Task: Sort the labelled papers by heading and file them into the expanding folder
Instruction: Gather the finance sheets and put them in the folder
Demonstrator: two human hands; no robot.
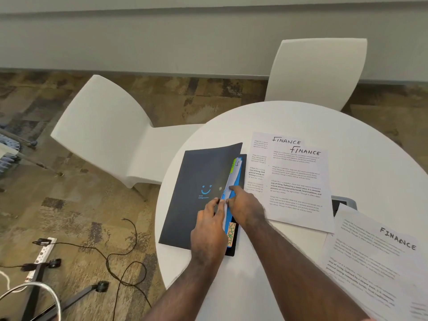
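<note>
A dark expanding folder (196,181) with a blue smiley lies on the round white table (347,126), its cover slightly raised. Blue dividers and an orange tab marked SPORTS (231,232) show along its right edge, with a white sheet (228,193) sliding into it. My left hand (208,230) rests on the cover, its fingers holding the cover's edge. My right hand (245,207) pushes the white sheet into the folder with straight fingers. Two overlapping papers headed FINANCE (296,179) lie right of the folder. Another FINANCE paper (375,258) lies at the near right.
Two white chairs (104,126) (317,70) stand beyond the table. A dark device (340,205) peeks out under the papers at the right. On the carpet at the left lie a power strip (44,249), black cables and a stand's legs.
</note>
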